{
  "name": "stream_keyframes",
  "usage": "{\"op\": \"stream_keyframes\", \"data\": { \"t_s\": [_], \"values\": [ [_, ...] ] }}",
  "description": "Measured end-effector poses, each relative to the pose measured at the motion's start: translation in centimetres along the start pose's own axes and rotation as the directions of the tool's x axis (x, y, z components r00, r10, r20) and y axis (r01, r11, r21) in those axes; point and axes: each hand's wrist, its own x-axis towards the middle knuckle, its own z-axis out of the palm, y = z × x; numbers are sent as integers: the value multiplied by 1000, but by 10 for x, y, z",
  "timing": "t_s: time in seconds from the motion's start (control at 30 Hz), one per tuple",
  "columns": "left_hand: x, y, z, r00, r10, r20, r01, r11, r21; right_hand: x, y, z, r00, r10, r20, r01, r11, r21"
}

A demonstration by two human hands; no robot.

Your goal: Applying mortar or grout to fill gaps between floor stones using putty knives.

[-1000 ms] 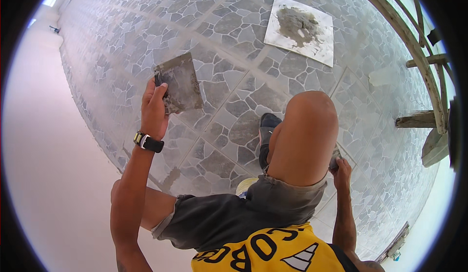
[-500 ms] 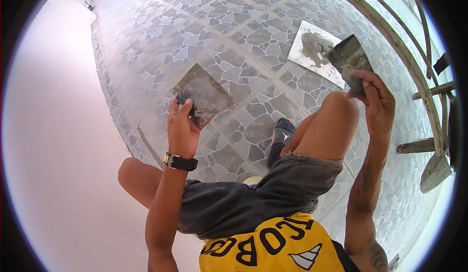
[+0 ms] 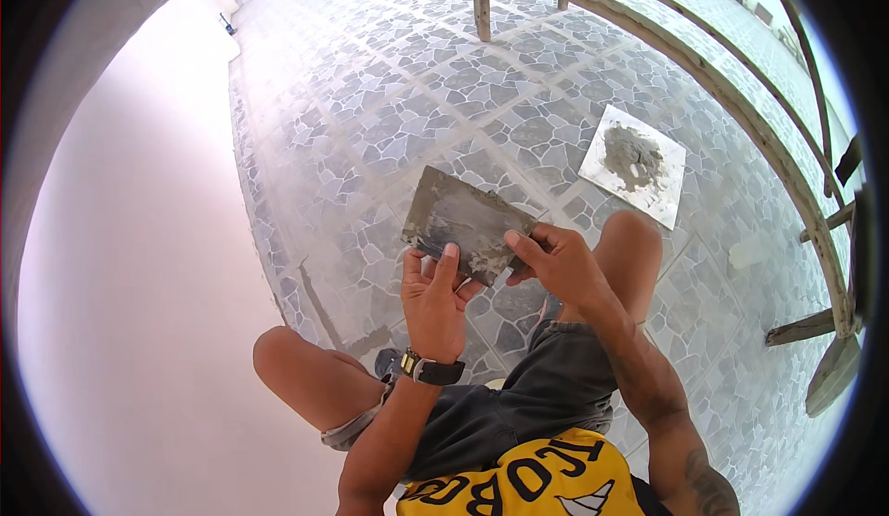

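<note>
My left hand (image 3: pixel 433 280) is closed on the lower edge of a mortar-smeared grey square plate (image 3: pixel 463 215), held above the tiled floor between my bent legs. My right hand (image 3: pixel 551 261) grips the right side of the same stack or plate, its thumb on top; whether a second piece lies underneath is hidden. To the right, beyond my right knee, a white board (image 3: pixel 667 169) lies on the floor with a heap of wet grey mortar (image 3: pixel 632 150) on it.
A rough wooden frame of curved rails and short posts (image 3: pixel 713 81) arcs over the right and top. A white wall (image 3: pixel 139 285) runs along my left, beside the stone-pattern tiled floor (image 3: pixel 370 99). A dark wet streak (image 3: pixel 315 294) marks the floor near my left knee.
My right hand rose with a second grey piece, then moved left to meet the plate in my left hand. Both hands are now together at centre, and the view has shifted.
</note>
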Motion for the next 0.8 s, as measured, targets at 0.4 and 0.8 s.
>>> {"op": "stream_keyframes", "data": {
  "t_s": [0.4,0.8],
  "values": [
    [72,-79,-223,859,-459,228,-117,256,960,113,-90,74,953,-246,-177,232,968,-96],
    [148,-263,-248,-61,-996,61,-228,73,971,256,-37,-37,960,-279,15,228,752,-619]
  ]
}}
